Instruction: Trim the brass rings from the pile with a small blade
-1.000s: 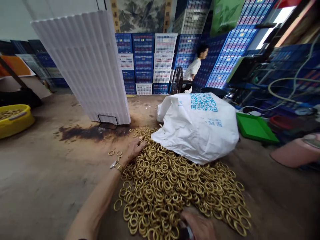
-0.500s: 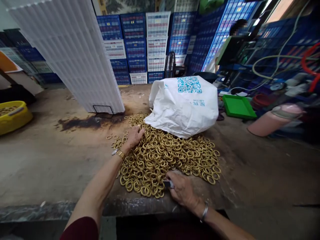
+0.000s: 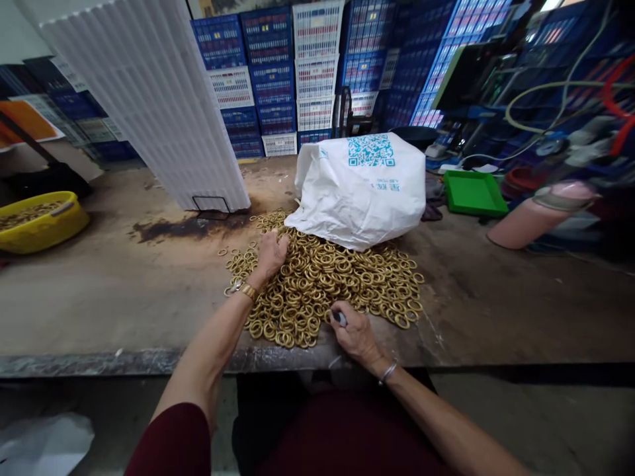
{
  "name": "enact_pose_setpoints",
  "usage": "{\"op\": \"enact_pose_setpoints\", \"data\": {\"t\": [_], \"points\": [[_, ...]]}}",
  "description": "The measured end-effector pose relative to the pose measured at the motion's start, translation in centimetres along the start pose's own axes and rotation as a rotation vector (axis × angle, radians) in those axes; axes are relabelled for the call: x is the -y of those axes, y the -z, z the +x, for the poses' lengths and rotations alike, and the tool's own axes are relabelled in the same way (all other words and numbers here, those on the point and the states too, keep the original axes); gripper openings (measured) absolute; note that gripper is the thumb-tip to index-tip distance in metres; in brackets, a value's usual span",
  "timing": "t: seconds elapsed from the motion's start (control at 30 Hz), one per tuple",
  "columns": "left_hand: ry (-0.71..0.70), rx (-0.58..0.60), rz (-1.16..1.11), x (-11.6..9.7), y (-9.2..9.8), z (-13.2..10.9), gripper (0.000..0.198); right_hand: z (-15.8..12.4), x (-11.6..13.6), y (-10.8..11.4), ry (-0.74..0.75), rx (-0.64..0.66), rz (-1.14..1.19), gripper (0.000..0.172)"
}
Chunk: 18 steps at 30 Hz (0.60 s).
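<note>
A heap of brass-coloured rings (image 3: 317, 271) is spread over the table near its front edge. My left hand (image 3: 272, 254) rests on the heap's left side, near the bag mouth, with its thumb apart from the bent fingers. Its fingertips are partly hidden, and no ring is clearly held. At the heap's front edge, my right hand (image 3: 356, 336) is closed around a small black-and-grey stick-like object (image 3: 340, 318), its fingers beside the nearest rings. Behind the heap lies a white woven bag (image 3: 364, 198) with blue print, its mouth over the rings.
A yellow basin (image 3: 54, 225) holding small pieces stands at left. Tall white corrugated panels (image 3: 163, 106) lean in a black wire stand (image 3: 211, 206). To the right are a green tray (image 3: 475, 193) and a pink bottle (image 3: 538, 218). Stacked blue and white crates (image 3: 317, 76) line the back.
The view has tilted down, so the table sits higher in the picture. Both hands remain at about the same places on the heap. The person at back right no longer shows.
</note>
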<state>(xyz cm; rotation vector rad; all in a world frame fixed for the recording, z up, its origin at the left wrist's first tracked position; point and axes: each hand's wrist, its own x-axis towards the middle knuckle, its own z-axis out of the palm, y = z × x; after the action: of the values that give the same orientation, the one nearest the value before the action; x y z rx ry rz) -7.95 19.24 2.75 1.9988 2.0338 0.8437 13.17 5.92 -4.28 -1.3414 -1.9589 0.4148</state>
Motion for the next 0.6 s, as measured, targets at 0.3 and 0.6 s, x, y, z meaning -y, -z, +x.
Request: {"op": "enact_pose_setpoints", "data": {"t": [0.3,0.6], "points": [[0.190,-0.319,0.131,2.2,0.0,-18.0,0.052,-1.6,-1.3,0.1,0.066,-0.007,0.134,0.020],[0.255,-0.287,0.306,-2.1,-4.0,-19.6,0.053,-3.0,1.4,-0.3,0.266,0.283,0.010,0.032]]}}
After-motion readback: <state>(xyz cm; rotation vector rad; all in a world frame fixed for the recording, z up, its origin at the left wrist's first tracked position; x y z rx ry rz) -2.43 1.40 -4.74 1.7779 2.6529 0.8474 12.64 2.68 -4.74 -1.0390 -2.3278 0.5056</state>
